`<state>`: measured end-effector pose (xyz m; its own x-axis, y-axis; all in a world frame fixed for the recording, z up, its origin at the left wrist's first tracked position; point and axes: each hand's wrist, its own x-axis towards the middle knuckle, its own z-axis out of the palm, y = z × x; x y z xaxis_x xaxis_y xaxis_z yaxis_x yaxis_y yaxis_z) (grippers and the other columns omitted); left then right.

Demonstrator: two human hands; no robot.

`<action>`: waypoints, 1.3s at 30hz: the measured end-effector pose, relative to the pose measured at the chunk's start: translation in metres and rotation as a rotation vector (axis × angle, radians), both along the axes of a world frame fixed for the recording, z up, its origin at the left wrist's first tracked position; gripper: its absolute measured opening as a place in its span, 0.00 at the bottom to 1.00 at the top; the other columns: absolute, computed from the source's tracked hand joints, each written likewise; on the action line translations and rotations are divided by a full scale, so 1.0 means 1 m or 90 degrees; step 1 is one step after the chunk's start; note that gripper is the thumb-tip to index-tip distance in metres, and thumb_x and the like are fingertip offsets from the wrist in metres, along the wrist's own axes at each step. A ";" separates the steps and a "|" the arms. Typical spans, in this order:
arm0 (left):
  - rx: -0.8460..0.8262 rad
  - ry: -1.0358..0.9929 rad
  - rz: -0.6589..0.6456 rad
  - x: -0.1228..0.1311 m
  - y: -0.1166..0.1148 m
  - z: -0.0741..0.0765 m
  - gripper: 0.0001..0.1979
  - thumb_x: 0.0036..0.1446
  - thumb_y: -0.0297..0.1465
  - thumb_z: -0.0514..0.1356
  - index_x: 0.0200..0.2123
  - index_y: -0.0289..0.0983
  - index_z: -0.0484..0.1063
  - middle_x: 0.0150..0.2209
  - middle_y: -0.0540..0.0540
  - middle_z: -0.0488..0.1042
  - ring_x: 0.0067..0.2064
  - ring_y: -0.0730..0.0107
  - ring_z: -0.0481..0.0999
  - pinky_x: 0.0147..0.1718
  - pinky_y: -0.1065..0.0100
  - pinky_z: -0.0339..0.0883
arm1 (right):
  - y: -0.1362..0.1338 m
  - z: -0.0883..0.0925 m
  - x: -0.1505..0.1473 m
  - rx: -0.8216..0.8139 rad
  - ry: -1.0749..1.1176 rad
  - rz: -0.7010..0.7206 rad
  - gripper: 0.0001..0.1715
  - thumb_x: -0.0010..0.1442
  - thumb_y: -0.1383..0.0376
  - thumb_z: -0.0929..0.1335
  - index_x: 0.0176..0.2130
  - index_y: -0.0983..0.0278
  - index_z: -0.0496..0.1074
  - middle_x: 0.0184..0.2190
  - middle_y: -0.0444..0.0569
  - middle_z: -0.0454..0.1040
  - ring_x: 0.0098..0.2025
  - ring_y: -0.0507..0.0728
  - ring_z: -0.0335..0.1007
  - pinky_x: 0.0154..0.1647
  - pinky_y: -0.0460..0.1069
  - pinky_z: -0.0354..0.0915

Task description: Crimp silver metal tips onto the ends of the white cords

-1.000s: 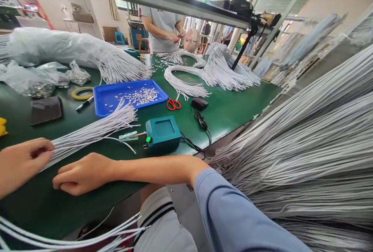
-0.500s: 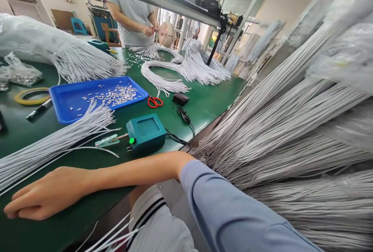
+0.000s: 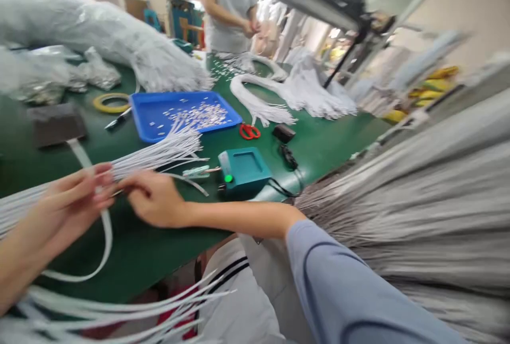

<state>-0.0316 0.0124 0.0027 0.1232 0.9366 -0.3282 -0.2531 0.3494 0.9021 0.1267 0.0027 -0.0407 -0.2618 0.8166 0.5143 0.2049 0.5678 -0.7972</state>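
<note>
A bundle of white cords (image 3: 159, 152) lies across the green table (image 3: 319, 137), its loose ends near a blue tray (image 3: 143, 121). My left hand (image 3: 74, 200) and my right hand (image 3: 153, 198) meet at the bundle's near part. Between my left hand's closed fingers passes a flat white band (image 3: 104, 238) that loops down toward the table edge. The fingers of my right hand are pinched on the cords beside my left hand. The picture is smeared by motion.
Small metal pieces lie in the blue tray. Close by are a teal box (image 3: 244, 169), a clip (image 3: 195, 172), red scissors (image 3: 249, 131), a black adapter (image 3: 283, 132), a tape roll (image 3: 110, 102) and a pen (image 3: 117, 118). A thick mass of white cords (image 3: 418, 190) fills the right. A co-worker (image 3: 229, 9) stands at the far end.
My left hand has come back into view and my right hand has moved up to the bundle. Both now close on the cords and a white band. The camera swung left.
</note>
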 end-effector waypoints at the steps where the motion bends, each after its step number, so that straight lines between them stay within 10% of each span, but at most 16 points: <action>1: 0.012 -0.034 -0.030 0.005 -0.002 0.001 0.15 0.38 0.27 0.73 0.34 0.40 0.80 0.25 0.56 0.75 0.24 0.82 0.68 0.23 0.80 0.68 | -0.003 0.007 0.002 -0.029 0.050 -0.040 0.13 0.57 0.72 0.61 0.38 0.64 0.73 0.37 0.47 0.76 0.39 0.52 0.71 0.46 0.48 0.68; 11: 0.073 -0.017 -0.248 0.012 0.005 -0.013 0.21 0.41 0.40 0.74 0.30 0.28 0.76 0.26 0.45 0.76 0.27 0.73 0.78 0.28 0.72 0.75 | 0.028 0.012 0.006 -0.358 0.294 -0.021 0.14 0.55 0.57 0.69 0.34 0.65 0.77 0.21 0.40 0.65 0.20 0.46 0.55 0.19 0.43 0.53; 23: 0.137 -0.060 -0.213 0.008 0.005 -0.011 0.17 0.48 0.40 0.72 0.31 0.30 0.78 0.29 0.45 0.78 0.32 0.71 0.80 0.36 0.69 0.77 | 0.025 0.019 0.010 -0.280 0.253 0.065 0.12 0.54 0.59 0.73 0.26 0.64 0.73 0.21 0.40 0.68 0.22 0.47 0.61 0.22 0.44 0.58; 39: 0.144 -0.036 -0.225 0.006 0.008 -0.007 0.19 0.44 0.39 0.73 0.28 0.29 0.76 0.24 0.48 0.74 0.22 0.77 0.73 0.24 0.73 0.69 | 0.026 0.024 0.012 -0.354 0.264 0.107 0.16 0.50 0.56 0.75 0.26 0.64 0.71 0.19 0.41 0.69 0.21 0.47 0.61 0.21 0.44 0.54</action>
<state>-0.0254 0.0204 -0.0042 0.4613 0.8812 -0.1032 -0.2040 0.2186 0.9543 0.1382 0.0289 -0.0166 -0.2799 0.9528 0.1172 -0.2331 0.0509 -0.9711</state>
